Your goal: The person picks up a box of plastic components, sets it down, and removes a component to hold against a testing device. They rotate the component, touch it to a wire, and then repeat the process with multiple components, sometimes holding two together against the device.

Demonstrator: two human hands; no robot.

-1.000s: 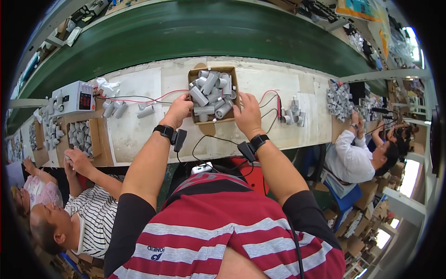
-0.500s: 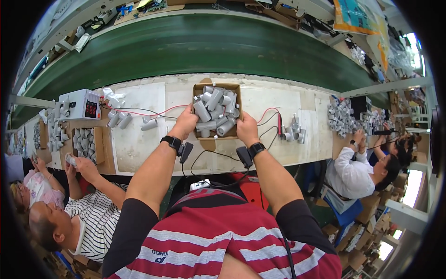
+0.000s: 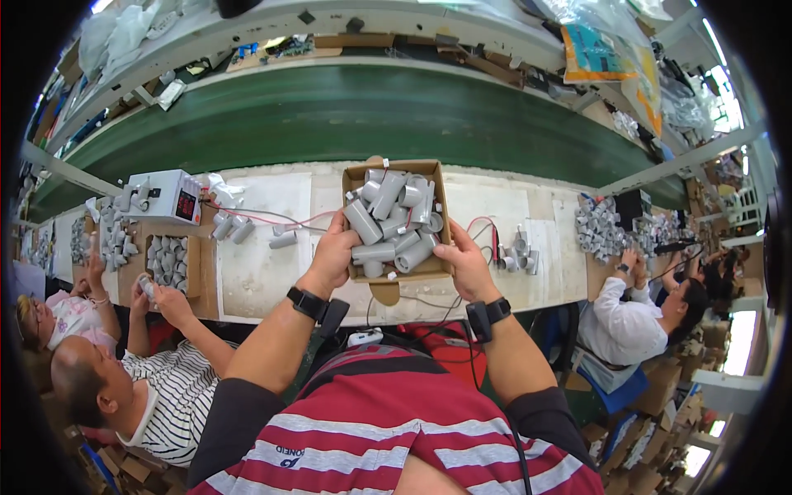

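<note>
A brown cardboard box (image 3: 436, 183) full of grey cylindrical pieces (image 3: 386, 196) is held in front of me, its top facing up toward me. My left hand (image 3: 333, 256) grips its left side, with the fingers partly hidden by the wall. At the right side, my right hand (image 3: 469, 262) holds the box with its thumb over the rim. A rounded flap (image 3: 384, 294) hangs from the box's near edge. Each of my wrists wears a black strap with a small black unit. Several loose grey cylinders (image 3: 241, 231) lie on the worktable left of the box.
A white instrument with a red display (image 3: 175, 196) stands on the worktable (image 3: 272, 191) at the left, with red and black leads. More grey cylinders (image 3: 521, 257) stand at the right. A green conveyor belt (image 3: 346, 107) runs behind. Co-workers (image 3: 165, 388) sit on both sides.
The box has come up and closer to me, looking larger, with its near flap now showing. Both my hands have moved with it. The view has tilted slightly upward.
</note>
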